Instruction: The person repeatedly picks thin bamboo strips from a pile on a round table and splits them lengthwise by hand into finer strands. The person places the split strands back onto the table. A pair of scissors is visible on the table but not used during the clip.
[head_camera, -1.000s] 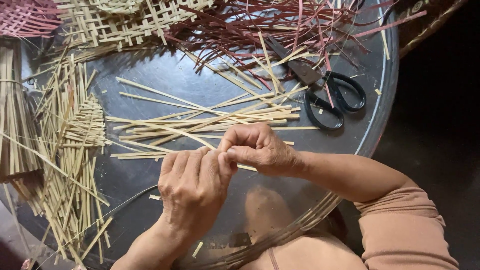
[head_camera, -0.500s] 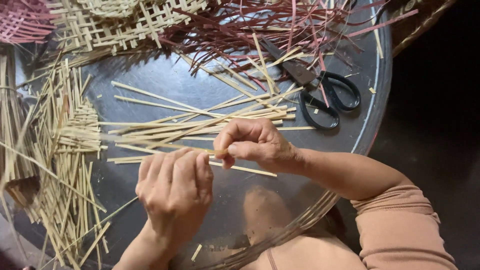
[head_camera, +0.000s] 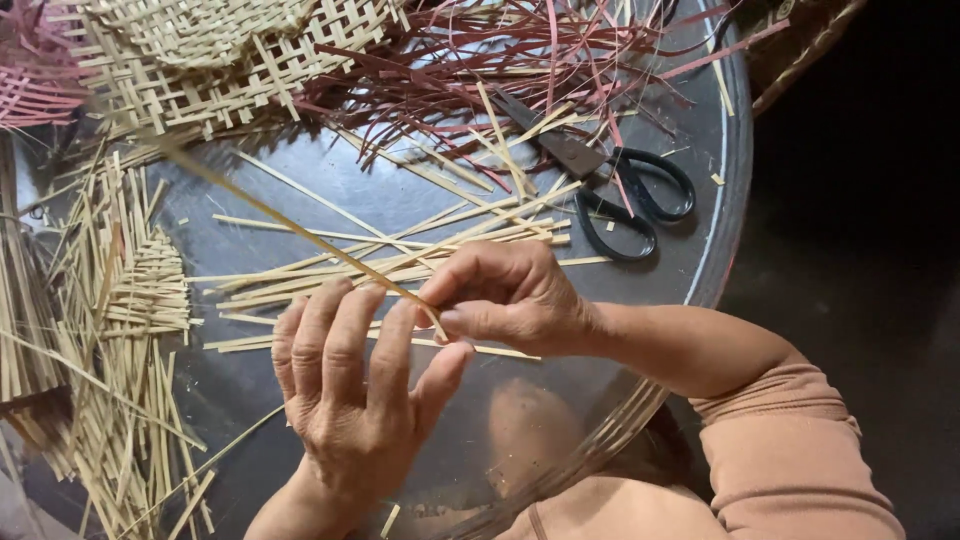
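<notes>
Dark, round metal tray (head_camera: 700, 230) serves as the work surface; its raised rim curves down the right side and under the person's forearm, with unlit floor beyond it.

Right hand (head_camera: 510, 295): thumb and forefinger are pressed together on the near end of a thin pale bamboo strip (head_camera: 290, 225); the remaining fingers (head_camera: 480, 262) are curled in. The strip rises from this pinch up and to the left, clear of the tray, and its far end is blurred.

Left hand (head_camera: 355, 385): palm down, fingers spread and slightly bent, thumb out to the right. The fingertips sit against the strip just left of the pinch. Whether they grip it or only steady it cannot be told.

Beneath both hands lies a loose bundle of pale strips (head_camera: 400, 262), mostly running left to right across the tray centre, some crossing at shallow angles.

Black-handled scissors (head_camera: 610, 185) lie flat at upper right, blades pointing up-left under a tangle of red-dyed strips (head_camera: 520, 50), well apart from the hands.

A partly woven open-lattice mat (head_camera: 230, 60) of pale strips occupies the upper left. A pink woven piece (head_camera: 35, 75) shows at the far left edge. Further short pale offcuts (head_camera: 120, 330) are heaped along the left side of the tray.
</notes>
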